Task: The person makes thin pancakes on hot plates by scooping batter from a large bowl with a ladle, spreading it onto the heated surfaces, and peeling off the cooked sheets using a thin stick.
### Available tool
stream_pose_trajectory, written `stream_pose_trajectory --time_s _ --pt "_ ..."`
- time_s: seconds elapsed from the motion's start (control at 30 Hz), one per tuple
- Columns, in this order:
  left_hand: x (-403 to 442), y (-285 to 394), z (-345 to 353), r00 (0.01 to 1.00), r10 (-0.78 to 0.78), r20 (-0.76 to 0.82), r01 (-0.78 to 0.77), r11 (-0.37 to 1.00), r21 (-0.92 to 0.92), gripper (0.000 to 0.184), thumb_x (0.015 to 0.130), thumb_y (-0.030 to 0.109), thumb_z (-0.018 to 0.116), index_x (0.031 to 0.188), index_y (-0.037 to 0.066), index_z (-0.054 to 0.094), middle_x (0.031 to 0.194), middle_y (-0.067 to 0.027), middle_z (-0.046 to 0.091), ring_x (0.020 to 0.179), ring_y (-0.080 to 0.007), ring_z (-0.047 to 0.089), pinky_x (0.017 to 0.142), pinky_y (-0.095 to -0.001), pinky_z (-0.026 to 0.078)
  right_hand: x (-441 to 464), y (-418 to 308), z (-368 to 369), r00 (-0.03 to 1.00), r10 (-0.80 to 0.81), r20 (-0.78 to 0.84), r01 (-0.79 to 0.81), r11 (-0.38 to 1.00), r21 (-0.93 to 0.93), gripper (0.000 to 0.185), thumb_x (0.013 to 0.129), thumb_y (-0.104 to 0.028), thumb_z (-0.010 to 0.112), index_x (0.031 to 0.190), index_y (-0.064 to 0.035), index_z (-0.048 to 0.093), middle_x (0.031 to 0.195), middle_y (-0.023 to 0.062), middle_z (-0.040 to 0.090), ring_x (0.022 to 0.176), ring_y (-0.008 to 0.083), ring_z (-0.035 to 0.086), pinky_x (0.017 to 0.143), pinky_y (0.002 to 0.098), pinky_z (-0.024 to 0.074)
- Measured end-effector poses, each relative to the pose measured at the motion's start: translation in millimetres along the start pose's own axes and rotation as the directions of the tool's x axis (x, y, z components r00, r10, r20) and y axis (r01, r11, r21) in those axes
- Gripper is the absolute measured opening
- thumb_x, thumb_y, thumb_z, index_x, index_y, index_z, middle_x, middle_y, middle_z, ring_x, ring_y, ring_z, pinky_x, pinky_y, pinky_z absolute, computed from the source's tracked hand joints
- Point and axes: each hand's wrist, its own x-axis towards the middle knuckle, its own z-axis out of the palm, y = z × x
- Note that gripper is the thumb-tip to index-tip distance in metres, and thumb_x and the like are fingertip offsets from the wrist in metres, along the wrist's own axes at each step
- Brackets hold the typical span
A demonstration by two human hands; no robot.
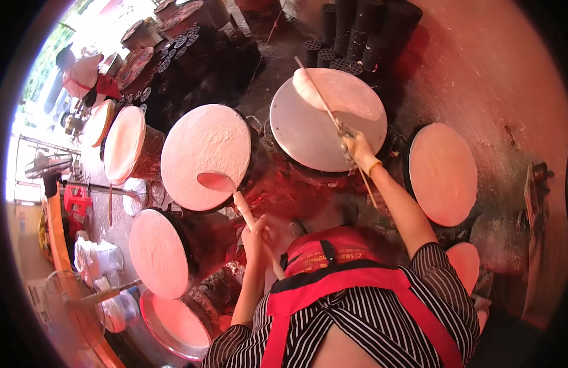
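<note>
My left hand (255,240) is closed around the wooden handle of a ladle (217,181). The bowl of the ladle rests at the lower right of a round griddle covered in pale batter (204,147). Gloved, my right hand (357,149) grips a long thin stick (317,89) over the right part of a metal griddle (296,135). A pale batter sheet (351,92) covers the upper part of that griddle, and the stick crosses its left part.
Several more batter-covered griddles stand around, one at the right (443,175) and one at the lower left (158,253). Black perforated cylinders (345,37) stand behind. Another person (84,76) is at the upper left, above a fan (47,165).
</note>
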Motion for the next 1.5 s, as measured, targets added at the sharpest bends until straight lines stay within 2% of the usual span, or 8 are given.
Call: stream_pose_trajectory --time_s 0.13,0.3,0.67,0.77,0.87,0.97,1.33,1.5 --pt "-1 -23 18 0.981 0.107 -0.16 -0.099 0.993 0.06 0.017 0.086 0.017 0.068 0.074 0.008 0.058 0.065 0.0013 0.053 0.055 -0.0088 0.045 0.053 -0.0247 0.035 -54 -26 -63 0.928 0.077 0.365 -0.093 0.995 0.026 0.036 0.098 -0.021 0.054 0.133 -0.0257 0.058 0.058 -0.0043 0.041 0.037 0.006 0.032 0.034 0.0245 0.0233" --pt "-17 -46 48 0.97 0.096 -0.223 -0.099 0.995 0.002 0.017 0.085 0.017 0.068 0.074 0.007 0.06 0.068 -0.0002 0.056 0.061 -0.0097 0.049 0.059 -0.0251 0.038 17 0 -120 0.995 0.083 -0.046 -0.074 0.98 0.186 0.029 0.097 -0.021 0.053 0.125 -0.0258 0.061 0.057 -0.0013 0.044 0.034 0.0086 0.03 0.031 0.0257 0.0232" --pt "-59 -83 88 0.952 0.004 -0.305 -0.065 0.98 -0.191 0.02 0.083 0.011 0.062 0.066 0.004 0.056 0.06 -0.0029 0.05 0.055 -0.0151 0.05 0.055 -0.0284 0.042 -2 -46 -177 0.777 0.207 0.595 -0.067 0.966 -0.248 0.037 0.099 -0.03 0.055 0.136 -0.0267 0.058 0.058 -0.0065 0.038 0.037 0.0057 0.028 0.034 0.0236 0.0223" --pt "-73 -81 98 0.938 0.016 -0.347 -0.072 0.986 -0.15 0.018 0.083 0.012 0.061 0.07 0.001 0.06 0.063 -0.0041 0.055 0.06 -0.0151 0.055 0.063 -0.0267 0.047 41 -35 -194 0.815 -0.018 0.579 0.14 0.976 -0.167 0.036 0.1 -0.026 0.052 0.136 -0.0237 0.058 0.058 -0.0059 0.04 0.035 0.0056 0.027 0.032 0.0232 0.0222" --pt "-75 -93 91 0.95 0.046 -0.309 -0.09 0.987 -0.13 0.019 0.084 0.015 0.06 0.079 -0.001 0.067 0.068 -0.0057 0.061 0.066 -0.0148 0.059 0.069 -0.0264 0.049 74 -41 -153 0.911 -0.003 0.413 0.073 0.986 -0.152 0.038 0.098 -0.03 0.057 0.135 -0.0198 0.059 0.058 -0.0067 0.039 0.037 0.0056 0.028 0.033 0.0239 0.0234" --pt "-89 -89 101 0.947 0.085 -0.311 -0.086 0.996 0.009 0.022 0.084 0.017 0.06 0.088 -0.002 0.071 0.072 -0.0061 0.064 0.069 -0.0148 0.061 0.07 -0.0268 0.048 60 -46 -147 0.796 0.093 0.599 0.086 0.961 -0.263 0.038 0.098 -0.031 0.057 0.134 -0.0222 0.059 0.058 -0.0072 0.037 0.038 0.0054 0.028 0.034 0.0234 0.0235" --pt "-105 -88 90 0.911 0.131 -0.39 -0.064 0.982 0.18 0.015 0.074 0.018 0.055 0.063 0.008 0.051 0.064 0.0005 0.047 0.062 -0.0113 0.044 0.061 -0.0263 0.033 33 -44 -177 0.756 0.201 0.623 0.027 0.942 -0.336 0.036 0.1 -0.027 0.053 0.135 -0.0255 0.058 0.062 -0.0059 0.041 0.039 0.0047 0.03 0.034 0.0225 0.024" --pt "-88 -72 67 0.956 0.161 -0.244 -0.083 0.95 0.301 0.016 0.076 0.019 0.054 0.066 0.007 0.053 0.065 0.0004 0.049 0.062 -0.0111 0.045 0.06 -0.027 0.035 -18 25 -239 0.816 -0.011 0.578 0.033 0.999 -0.026 0.04 0.097 -0.022 0.061 0.135 -0.0125 0.058 0.058 -0.0078 0.042 0.043 0.0025 0.033 0.036 0.02 0.0251"
